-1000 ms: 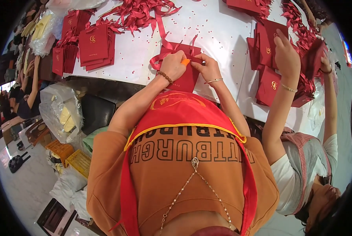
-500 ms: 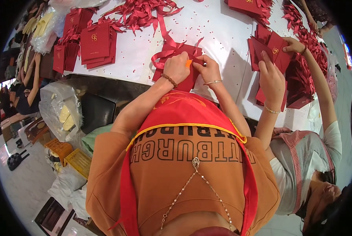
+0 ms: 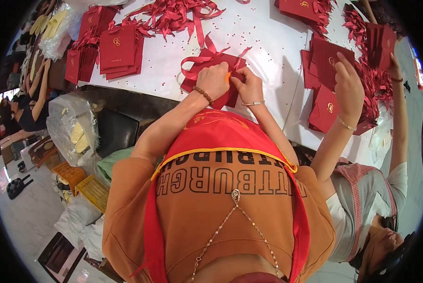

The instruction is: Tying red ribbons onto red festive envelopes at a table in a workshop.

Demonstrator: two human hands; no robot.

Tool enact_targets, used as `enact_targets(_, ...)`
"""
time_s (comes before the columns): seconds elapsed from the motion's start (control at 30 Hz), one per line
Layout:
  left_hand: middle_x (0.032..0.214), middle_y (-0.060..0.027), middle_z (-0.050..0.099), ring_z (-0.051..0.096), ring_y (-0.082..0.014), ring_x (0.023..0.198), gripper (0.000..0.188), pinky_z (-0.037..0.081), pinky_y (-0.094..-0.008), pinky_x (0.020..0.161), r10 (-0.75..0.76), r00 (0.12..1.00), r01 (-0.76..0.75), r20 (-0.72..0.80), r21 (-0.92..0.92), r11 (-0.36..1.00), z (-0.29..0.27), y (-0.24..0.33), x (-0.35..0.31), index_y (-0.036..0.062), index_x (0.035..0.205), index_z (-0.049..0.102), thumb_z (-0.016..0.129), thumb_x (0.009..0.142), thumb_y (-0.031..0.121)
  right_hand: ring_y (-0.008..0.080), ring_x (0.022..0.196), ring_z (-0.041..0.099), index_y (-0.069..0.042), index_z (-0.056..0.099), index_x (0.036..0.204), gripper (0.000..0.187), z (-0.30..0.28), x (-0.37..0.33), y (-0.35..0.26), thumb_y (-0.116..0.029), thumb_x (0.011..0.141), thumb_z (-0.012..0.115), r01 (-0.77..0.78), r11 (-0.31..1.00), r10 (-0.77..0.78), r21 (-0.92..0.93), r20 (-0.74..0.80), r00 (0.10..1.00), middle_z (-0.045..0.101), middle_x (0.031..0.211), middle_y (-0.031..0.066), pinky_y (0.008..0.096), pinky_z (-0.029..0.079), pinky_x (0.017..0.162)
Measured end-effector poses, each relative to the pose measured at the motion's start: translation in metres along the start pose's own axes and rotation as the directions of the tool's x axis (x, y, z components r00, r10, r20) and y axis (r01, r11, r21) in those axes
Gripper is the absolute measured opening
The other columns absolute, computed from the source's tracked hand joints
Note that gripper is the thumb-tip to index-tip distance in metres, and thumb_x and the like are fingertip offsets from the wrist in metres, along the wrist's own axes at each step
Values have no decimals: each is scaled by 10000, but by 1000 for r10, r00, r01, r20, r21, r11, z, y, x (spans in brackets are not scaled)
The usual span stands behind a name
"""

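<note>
A red paper gift bag (image 3: 226,100) lies flat on the table close to my body, with a red ribbon (image 3: 189,65) looping out at its left and top. Over the bag, my left hand (image 3: 212,81) is closed, and a small orange thing (image 3: 228,77) shows at its fingers; its kind is hidden. Beside it, my right hand (image 3: 250,87) pinches with thumb and forefinger at the bag's right part. What lies in that pinch is too small to make out. The two hands' fingertips nearly meet.
Stacked red bags (image 3: 119,49) stand at the left, below a heap of red ribbons (image 3: 173,16). At my right, a co-worker's hand (image 3: 351,92) reaches over more bags (image 3: 322,111); their other hand (image 3: 395,68) lifts several bags. Small red bits dot the white table (image 3: 263,42).
My hands stay over the bag with little movement; the ribbon at its top has shifted. The co-worker's hands have moved right and apart, one lifting several bags away.
</note>
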State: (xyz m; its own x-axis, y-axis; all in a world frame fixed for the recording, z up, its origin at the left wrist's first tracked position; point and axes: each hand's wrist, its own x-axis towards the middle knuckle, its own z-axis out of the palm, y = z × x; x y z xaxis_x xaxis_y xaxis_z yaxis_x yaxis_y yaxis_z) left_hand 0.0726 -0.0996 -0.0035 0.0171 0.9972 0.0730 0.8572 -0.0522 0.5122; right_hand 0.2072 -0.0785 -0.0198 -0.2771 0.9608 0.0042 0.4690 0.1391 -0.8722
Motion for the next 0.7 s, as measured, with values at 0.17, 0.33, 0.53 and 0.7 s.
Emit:
enact_targets(0.17,684,-213,575,555,-401,655,91,423,-488,571,-37,999,37,-34,-12,999,-1,1,2,-2,740,511,536,725,85,324,667,590,-5,562,831,156,0,4,0,-84,719,636,43,999,-43,-31,13,999,601,725,179,369,460,590)
enact_targets(0.33,623,-152,601,603,-234,558,151,463,-336,518,-280,931,364,235,-544,756,4,-20,4,-36,797,540,553,722,95,327,678,588,-10,551,850,142,1,-1,0,-64,734,612,132,988,-129,-76,32,991,597,744,178,374,466,591)
enact_targets(0.53,574,-67,543,463,-132,414,63,313,-252,375,-382,763,631,522,-729,265,10,-20,-7,23,758,529,541,791,75,327,710,584,-22,530,856,113,6,-11,2,-27,751,571,306,947,-312,-99,-59,948,590,791,160,380,470,599)
enact_targets(0.7,717,-179,575,560,-364,633,101,431,-434,549,-8,991,-12,-134,-150,989,12,-2,-16,13,809,504,530,721,55,316,716,590,-19,540,867,134,2,-10,7,-11,740,582,278,958,-280,-70,-20,960,595,787,154,360,475,600)
